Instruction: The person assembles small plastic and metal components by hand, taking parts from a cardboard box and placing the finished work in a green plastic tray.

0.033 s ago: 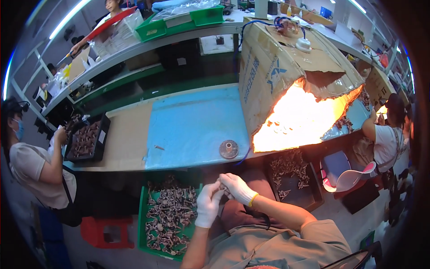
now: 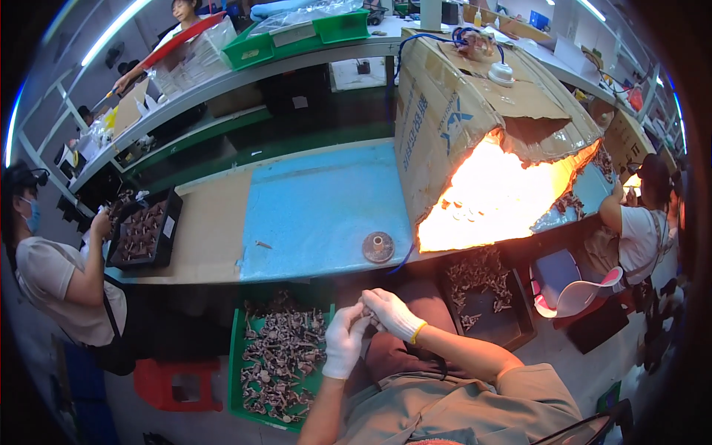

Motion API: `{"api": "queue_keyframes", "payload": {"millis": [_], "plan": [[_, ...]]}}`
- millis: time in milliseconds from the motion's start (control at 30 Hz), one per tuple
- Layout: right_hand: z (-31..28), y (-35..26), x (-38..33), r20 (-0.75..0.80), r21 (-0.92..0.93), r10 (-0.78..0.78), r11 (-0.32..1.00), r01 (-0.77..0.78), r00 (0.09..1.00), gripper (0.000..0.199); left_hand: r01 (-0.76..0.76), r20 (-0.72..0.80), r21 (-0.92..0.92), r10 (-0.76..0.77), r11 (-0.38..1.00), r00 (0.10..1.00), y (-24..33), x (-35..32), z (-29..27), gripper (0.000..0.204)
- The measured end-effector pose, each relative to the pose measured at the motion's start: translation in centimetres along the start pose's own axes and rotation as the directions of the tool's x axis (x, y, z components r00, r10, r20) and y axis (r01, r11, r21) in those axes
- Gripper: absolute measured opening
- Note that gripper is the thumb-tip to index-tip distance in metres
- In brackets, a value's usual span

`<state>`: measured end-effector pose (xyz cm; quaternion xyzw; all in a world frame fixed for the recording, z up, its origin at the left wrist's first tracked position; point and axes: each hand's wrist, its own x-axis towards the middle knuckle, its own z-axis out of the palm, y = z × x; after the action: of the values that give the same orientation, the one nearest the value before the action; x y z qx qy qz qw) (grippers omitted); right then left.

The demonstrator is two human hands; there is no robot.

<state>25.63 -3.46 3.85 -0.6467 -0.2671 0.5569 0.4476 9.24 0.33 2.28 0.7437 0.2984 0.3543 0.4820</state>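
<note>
My left hand (image 2: 345, 340) and my right hand (image 2: 394, 313), both in white gloves, meet over my lap in front of the bench edge. Their fingers are closed together, and whatever lies between the fingertips is too small and covered to name. To the left of my left hand stands a green bin (image 2: 236, 363) with many small brown metal-looking parts (image 2: 278, 356) in it. Right of my right hand, a dark tray (image 2: 512, 326) carries more small brownish parts (image 2: 478, 285).
On the blue bench top (image 2: 326, 200) lies a round disc with a central collar (image 2: 378, 247). A cardboard box (image 2: 445, 104), brightly lit inside, stands on the right. One co-worker (image 2: 52, 274) sits left by a black crate (image 2: 172, 222), another (image 2: 641, 230) right. A red stool (image 2: 152, 386) stands lower left.
</note>
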Motion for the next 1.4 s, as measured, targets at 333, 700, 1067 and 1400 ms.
{"api": "queue_keyframes", "payload": {"millis": [333, 700, 1067, 1400], "plan": [[0.2, 0.3, -2.4, 0.215, -0.716, -0.377, 0.567, 0.408, 0.901, 0.043, 0.617, 0.348, -0.622, -0.536, 0.482, 0.769, -2.4, -3.6, -0.4, 0.037], [5.9, 4.6, -0.9, 0.207, -0.606, -0.131, 0.761, 0.232, 0.970, 0.041, 0.636, 0.094, -0.419, -0.666, 0.648, 0.740, -1.8, -7.5, -3.0, 0.037], [5.7, 4.3, -0.4, 0.527, -0.636, -0.005, 0.661, 0.399, 0.850, 0.053, 0.704, -0.184, -0.079, -0.704, 0.706, 0.686, -2.4, -12.4, -7.6, 0.036], [-22.4, -8.4, 3.1, -0.243, -0.632, -0.458, 0.743, 0.219, 0.855, 0.028, 0.553, -0.300, 0.770, -0.585, 0.318, 0.754, -4.2, -10.9, -12.0, 0.055]]}}
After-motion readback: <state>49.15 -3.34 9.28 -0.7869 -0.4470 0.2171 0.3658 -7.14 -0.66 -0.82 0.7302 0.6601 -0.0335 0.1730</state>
